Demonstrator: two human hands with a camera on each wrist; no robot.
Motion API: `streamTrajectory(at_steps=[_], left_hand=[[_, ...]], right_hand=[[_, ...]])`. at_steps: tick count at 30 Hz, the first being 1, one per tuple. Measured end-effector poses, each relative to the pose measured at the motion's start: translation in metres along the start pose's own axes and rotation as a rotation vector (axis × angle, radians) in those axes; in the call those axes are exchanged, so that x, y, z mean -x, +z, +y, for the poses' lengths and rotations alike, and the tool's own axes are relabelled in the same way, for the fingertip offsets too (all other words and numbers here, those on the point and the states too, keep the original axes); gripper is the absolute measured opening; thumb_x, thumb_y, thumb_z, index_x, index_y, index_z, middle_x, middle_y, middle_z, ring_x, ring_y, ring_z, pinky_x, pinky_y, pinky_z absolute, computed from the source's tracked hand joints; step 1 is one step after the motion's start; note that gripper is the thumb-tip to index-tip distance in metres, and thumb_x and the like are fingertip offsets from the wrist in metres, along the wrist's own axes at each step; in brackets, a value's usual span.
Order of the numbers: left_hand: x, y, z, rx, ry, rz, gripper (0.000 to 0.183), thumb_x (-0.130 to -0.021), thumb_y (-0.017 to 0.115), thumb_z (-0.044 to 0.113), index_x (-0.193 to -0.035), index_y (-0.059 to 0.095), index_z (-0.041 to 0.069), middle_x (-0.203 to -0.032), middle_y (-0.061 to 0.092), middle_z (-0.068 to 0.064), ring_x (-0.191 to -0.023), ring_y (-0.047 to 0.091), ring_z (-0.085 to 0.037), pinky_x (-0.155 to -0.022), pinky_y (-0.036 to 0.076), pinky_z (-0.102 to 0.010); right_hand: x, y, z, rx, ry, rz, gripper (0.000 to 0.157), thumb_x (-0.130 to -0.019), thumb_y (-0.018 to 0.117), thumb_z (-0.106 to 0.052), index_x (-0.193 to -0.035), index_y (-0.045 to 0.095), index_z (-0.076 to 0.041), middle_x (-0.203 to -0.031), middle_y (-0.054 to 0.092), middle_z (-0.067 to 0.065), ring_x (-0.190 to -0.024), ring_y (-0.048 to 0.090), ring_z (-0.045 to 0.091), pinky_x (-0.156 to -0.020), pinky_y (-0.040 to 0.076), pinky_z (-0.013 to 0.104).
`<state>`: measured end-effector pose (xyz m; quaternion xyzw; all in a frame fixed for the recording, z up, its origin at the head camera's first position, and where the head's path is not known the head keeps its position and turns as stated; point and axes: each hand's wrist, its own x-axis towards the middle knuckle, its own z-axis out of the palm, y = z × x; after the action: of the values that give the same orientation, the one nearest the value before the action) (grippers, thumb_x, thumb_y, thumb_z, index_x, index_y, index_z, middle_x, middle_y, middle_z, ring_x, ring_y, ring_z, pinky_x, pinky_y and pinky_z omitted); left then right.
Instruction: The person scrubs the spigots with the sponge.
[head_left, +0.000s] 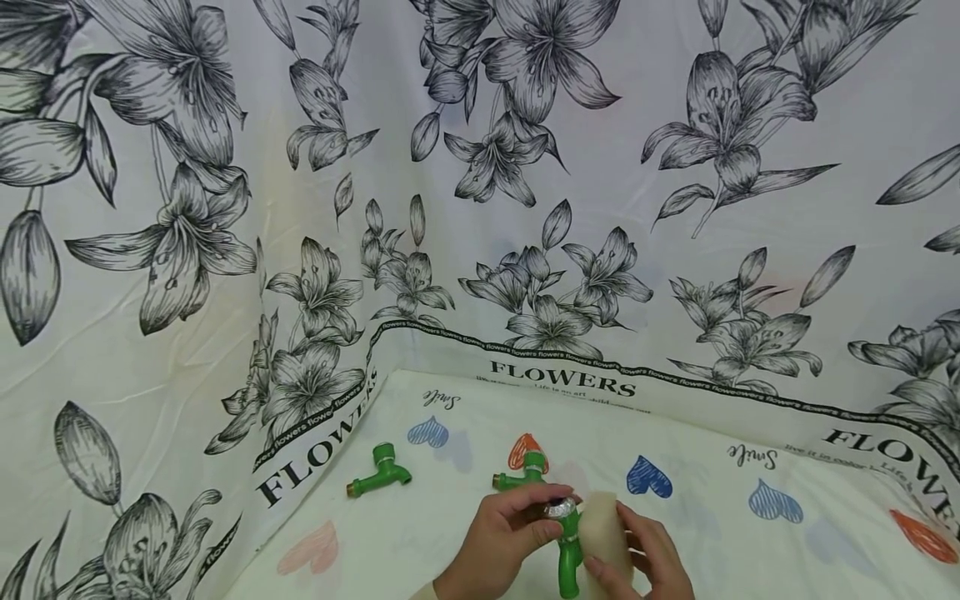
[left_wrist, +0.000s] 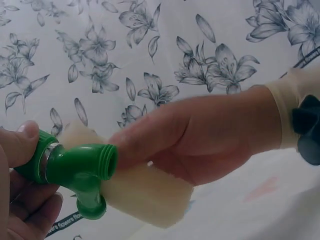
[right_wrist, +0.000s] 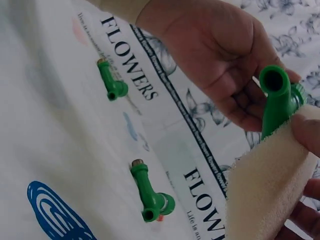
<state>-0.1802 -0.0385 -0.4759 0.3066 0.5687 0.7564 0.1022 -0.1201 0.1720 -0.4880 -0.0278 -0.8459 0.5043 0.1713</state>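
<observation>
My left hand [head_left: 498, 542] pinches a green tap [head_left: 569, 568] by its ribbed handle end, between thumb and fingers. A silvery band shows round the tap's neck in the left wrist view, and its spout points down in the head view. My right hand [head_left: 656, 554] grips a thick cream sponge [head_left: 602, 533], thumb on one face and fingers behind. The sponge lies against the side of the tap's body. In the right wrist view, the sponge [right_wrist: 270, 175] covers part of the tap [right_wrist: 276, 110], whose round open end faces the camera.
Two more green taps lie on the white cloth: one at the left [head_left: 381, 471], another [head_left: 528, 468] just beyond my left hand. The cloth [head_left: 697, 550] carries printed hearts and lettering. A flower-patterned curtain [head_left: 660, 208] rises behind and at the left.
</observation>
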Motion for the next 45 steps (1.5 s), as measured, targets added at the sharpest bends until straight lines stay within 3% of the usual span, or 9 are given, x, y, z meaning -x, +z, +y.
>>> streamTrajectory(at_steps=[4,8,16,22,26,31,35,40,45], left_hand=[[0.002,0.003,-0.001,0.02,0.041,-0.03,0.038,-0.106,0.07,0.002,-0.144,0.068,-0.001,-0.141,0.067,-0.022,-0.129,0.067,-0.032,-0.105,0.056,-0.038],[0.003,0.002,-0.001,-0.013,0.043,-0.016,0.038,-0.107,0.069,0.004,-0.145,0.068,0.002,-0.142,0.067,-0.019,-0.129,0.066,-0.031,-0.106,0.056,-0.038],[0.003,-0.006,-0.004,-0.078,-0.006,0.075,0.039,-0.106,0.071,0.006,-0.146,0.069,0.006,-0.145,0.066,-0.017,-0.133,0.064,-0.028,-0.107,0.055,-0.038],[0.001,-0.007,-0.002,-0.072,-0.022,0.104,0.039,-0.106,0.072,0.008,-0.145,0.07,0.007,-0.143,0.068,-0.014,-0.132,0.064,-0.028,-0.105,0.056,-0.037],[0.003,-0.007,-0.002,-0.085,-0.032,0.103,0.038,-0.106,0.073,0.008,-0.143,0.071,0.008,-0.14,0.07,-0.012,-0.129,0.066,-0.027,-0.104,0.056,-0.036],[0.005,-0.004,-0.005,-0.087,-0.051,0.08,0.037,-0.105,0.074,0.008,-0.142,0.073,0.009,-0.138,0.071,-0.011,-0.129,0.066,-0.025,-0.105,0.056,-0.035],[0.007,-0.002,-0.005,-0.065,-0.05,0.067,0.037,-0.105,0.074,0.008,-0.142,0.072,0.008,-0.139,0.071,-0.012,-0.13,0.066,-0.025,-0.104,0.056,-0.033],[0.009,-0.001,-0.005,-0.037,-0.054,0.05,0.039,-0.105,0.073,0.007,-0.144,0.071,0.006,-0.141,0.07,-0.012,-0.132,0.065,-0.025,-0.104,0.056,-0.033],[0.008,-0.001,-0.007,-0.029,-0.055,0.042,0.039,-0.105,0.072,0.006,-0.144,0.07,0.006,-0.142,0.069,-0.014,-0.132,0.065,-0.026,-0.104,0.056,-0.033]], right_hand=[[-0.004,-0.002,0.006,0.035,0.073,0.016,0.073,-0.091,0.093,-0.034,-0.147,0.063,0.001,-0.128,0.064,0.014,-0.11,0.066,0.03,-0.084,0.06,0.028],[-0.001,0.0,0.004,-0.013,0.109,-0.02,0.073,-0.092,0.092,-0.034,-0.149,0.061,-0.001,-0.13,0.063,0.013,-0.112,0.065,0.031,-0.088,0.061,0.034],[0.013,0.01,-0.006,-0.172,-0.022,-0.062,0.06,-0.085,0.095,-0.011,-0.139,0.069,-0.006,-0.12,0.066,0.002,-0.099,0.069,0.022,-0.082,0.063,0.033],[0.013,0.009,-0.01,-0.181,-0.068,-0.095,0.063,-0.083,0.096,-0.011,-0.14,0.068,-0.006,-0.121,0.066,0.001,-0.102,0.069,0.021,-0.084,0.063,0.032],[0.009,0.012,-0.004,-0.132,-0.055,-0.049,0.065,-0.083,0.097,-0.012,-0.14,0.069,-0.005,-0.119,0.066,0.0,-0.1,0.069,0.019,-0.083,0.063,0.03],[0.005,0.012,0.008,-0.045,-0.011,-0.004,0.069,-0.084,0.098,-0.016,-0.143,0.067,-0.001,-0.119,0.066,0.004,-0.1,0.068,0.021,-0.081,0.062,0.03],[0.001,0.008,0.015,0.016,0.063,-0.016,0.075,-0.088,0.095,-0.031,-0.148,0.062,0.0,-0.125,0.065,0.011,-0.107,0.067,0.026,-0.085,0.063,0.035],[0.0,0.005,0.02,0.03,0.13,-0.03,0.08,-0.089,0.094,-0.038,-0.151,0.06,0.0,-0.13,0.063,0.015,-0.111,0.067,0.03,-0.089,0.063,0.043],[0.0,0.004,0.021,0.017,0.165,-0.045,0.08,-0.089,0.094,-0.036,-0.151,0.059,0.0,-0.13,0.063,0.015,-0.11,0.067,0.029,-0.09,0.062,0.043]])
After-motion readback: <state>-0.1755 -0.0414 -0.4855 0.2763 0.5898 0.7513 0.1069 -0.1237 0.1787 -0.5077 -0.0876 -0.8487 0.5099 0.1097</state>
